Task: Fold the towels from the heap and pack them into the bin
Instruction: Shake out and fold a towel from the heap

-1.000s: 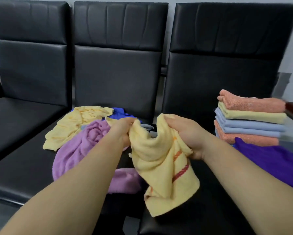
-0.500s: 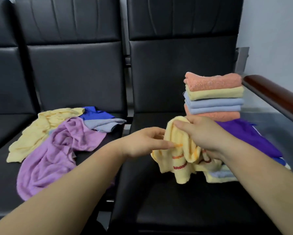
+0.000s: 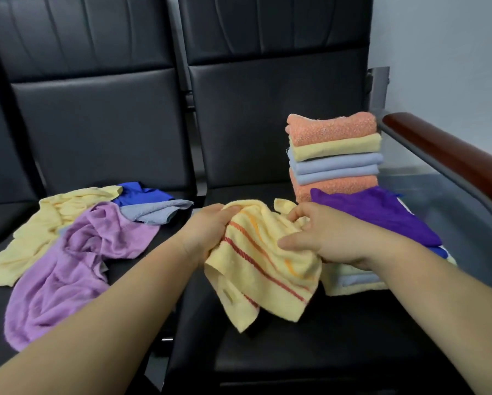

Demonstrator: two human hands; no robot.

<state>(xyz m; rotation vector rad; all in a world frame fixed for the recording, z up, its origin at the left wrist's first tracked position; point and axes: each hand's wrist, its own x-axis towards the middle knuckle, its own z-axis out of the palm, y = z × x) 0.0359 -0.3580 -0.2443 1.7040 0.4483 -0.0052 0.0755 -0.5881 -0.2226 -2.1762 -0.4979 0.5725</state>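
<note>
Since half a second ago the left hand (image 3: 207, 232), then open and only reaching in, has closed its fingers round the left edge of the pale yellow terry towel with red and orange stripes (image 3: 267, 269), and the towel has opened from a bunch into a slack sheet. It hangs between both hands above the black padded seat (image 3: 267, 352). The right hand (image 3: 324, 238) grips the towel's gathered right edge, fingers curled into the cloth. Under the right wrist lies a low pile of folded yellow and blue towels (image 3: 353, 280), with a deep purple cloth (image 3: 376, 215) draped over its far side. On the seat to the left sprawls the heap of loose lilac, yellow and blue towels (image 3: 76, 260). Farther back, beside the brown wooden armrest (image 3: 452, 158), stands a tall stack of folded orange, yellow and grey-blue towels (image 3: 336, 155).
</note>
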